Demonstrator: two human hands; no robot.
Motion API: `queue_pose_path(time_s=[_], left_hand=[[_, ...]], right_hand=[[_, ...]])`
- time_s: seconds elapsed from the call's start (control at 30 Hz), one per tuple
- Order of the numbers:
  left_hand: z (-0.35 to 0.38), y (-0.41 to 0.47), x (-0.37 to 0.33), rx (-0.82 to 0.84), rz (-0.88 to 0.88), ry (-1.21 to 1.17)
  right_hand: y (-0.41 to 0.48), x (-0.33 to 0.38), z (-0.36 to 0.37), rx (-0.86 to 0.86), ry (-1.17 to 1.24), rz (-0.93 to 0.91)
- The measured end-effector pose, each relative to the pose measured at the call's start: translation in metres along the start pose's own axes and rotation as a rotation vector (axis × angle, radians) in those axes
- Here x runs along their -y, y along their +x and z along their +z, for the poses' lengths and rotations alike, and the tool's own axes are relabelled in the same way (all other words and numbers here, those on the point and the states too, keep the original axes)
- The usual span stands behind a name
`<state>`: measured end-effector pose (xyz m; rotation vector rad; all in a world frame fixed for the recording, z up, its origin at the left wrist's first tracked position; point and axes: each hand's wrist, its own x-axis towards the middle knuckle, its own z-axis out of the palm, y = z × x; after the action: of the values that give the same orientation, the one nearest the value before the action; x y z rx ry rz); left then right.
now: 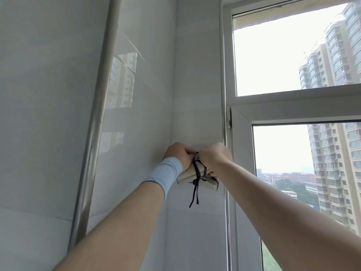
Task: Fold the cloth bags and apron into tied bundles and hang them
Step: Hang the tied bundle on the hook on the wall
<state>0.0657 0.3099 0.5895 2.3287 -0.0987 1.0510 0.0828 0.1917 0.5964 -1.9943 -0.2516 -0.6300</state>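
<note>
Bundle (pixel 187 178) held up against far tiled wall (pixel 195 94), just left of window frame (pixel 230 133). It hangs below both fists, long axis roughly left-right and slightly tilted. Left hand (pixel 178 155) and right hand (pixel 214 156) meet at its top, equally near, fingers curled tight on the bundle where the tie (pixel 196 173) gathers. Hook, if any, is hidden behind the hands. Bundle is beige cloth, soft and rolled; the tie is a thin black strap, its tails dangling loose below.

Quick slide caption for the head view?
Left hand and right hand hold a black-tied cloth bundle up at the wall beside the window.
</note>
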Motion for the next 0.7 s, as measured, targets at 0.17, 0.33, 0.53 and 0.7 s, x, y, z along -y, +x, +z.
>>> queue_pose_path(time_s=[0.17, 0.33, 0.53, 0.7], left_hand=[[0.001, -0.006, 0.000, 0.126, 0.031, 0.021], [0.002, -0.021, 0.007, 0.058, 0.072, 0.050], [-0.006, -0.054, 0.018, 0.107, 0.107, -0.121], [0.000, -0.071, 0.021, 0.179, 0.148, 0.097]], right_hand=[[-0.005, 0.003, -0.002, 0.046, -0.185, 0.023], [-0.016, 0.002, 0.003, 0.084, -0.290, -0.009], [-0.035, -0.003, 0.008, 0.056, -0.283, -0.086], [-0.049, -0.013, 0.010, 0.061, -0.141, -0.134]])
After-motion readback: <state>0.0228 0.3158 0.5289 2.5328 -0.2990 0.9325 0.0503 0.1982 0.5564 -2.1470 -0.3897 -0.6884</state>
